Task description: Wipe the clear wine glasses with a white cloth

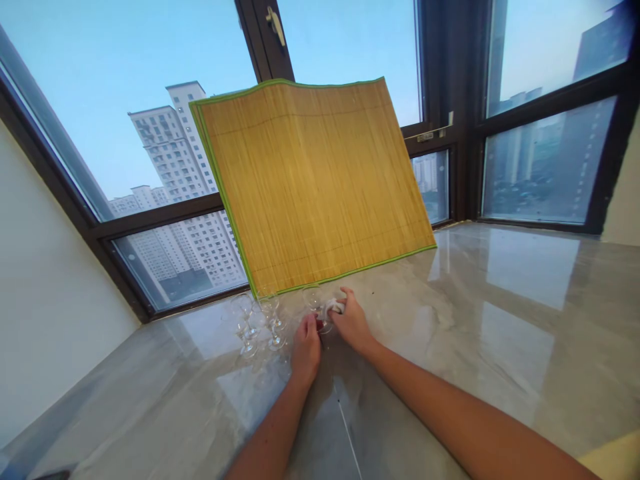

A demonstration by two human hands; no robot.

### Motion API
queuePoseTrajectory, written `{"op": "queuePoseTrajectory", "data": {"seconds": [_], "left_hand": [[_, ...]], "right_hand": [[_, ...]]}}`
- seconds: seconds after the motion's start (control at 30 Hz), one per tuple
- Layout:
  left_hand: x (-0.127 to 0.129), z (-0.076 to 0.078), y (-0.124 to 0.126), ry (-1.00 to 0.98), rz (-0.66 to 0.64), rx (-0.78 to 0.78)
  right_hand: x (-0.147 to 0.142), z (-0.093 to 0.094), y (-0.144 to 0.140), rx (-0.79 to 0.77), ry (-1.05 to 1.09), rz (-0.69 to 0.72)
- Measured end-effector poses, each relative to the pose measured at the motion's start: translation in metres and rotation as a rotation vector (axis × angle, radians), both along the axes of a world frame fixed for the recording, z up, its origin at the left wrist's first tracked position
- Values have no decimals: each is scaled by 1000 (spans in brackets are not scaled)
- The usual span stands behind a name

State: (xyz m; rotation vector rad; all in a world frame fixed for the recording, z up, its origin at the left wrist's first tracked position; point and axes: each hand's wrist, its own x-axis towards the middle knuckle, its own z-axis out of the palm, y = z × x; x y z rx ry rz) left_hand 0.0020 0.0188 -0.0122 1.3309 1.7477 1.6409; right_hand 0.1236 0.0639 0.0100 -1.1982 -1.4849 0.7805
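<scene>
Both hands grip a clear stemmed glass on glossy marble.

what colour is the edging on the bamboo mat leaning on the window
Green: a thin green border runs around the tan bamboo mat, seen in the head view.

On a glossy marble counter, the left hand and the right hand meet at a clear stemmed glass, fingers closed about it and something small and white. Two more glasses stand just left. A bamboo mat leans against the window.
</scene>
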Motion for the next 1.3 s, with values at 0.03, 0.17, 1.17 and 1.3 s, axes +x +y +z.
{"op": "queuePoseTrajectory", "data": {"seconds": [0.03,0.17,1.17,1.3], "left_hand": [[-1,1,0,-7,-20,-12],[-1,10,-7,40,43,105],[-53,6,11,-221,744,189],[-56,0,15,-219,707,199]], "right_hand": [[1,3,0,2,18,-27],[4,13,-10,56,66,-121],[-6,1,-39,320,-704,481],[-6,0,-40,289,-722,431]]}}
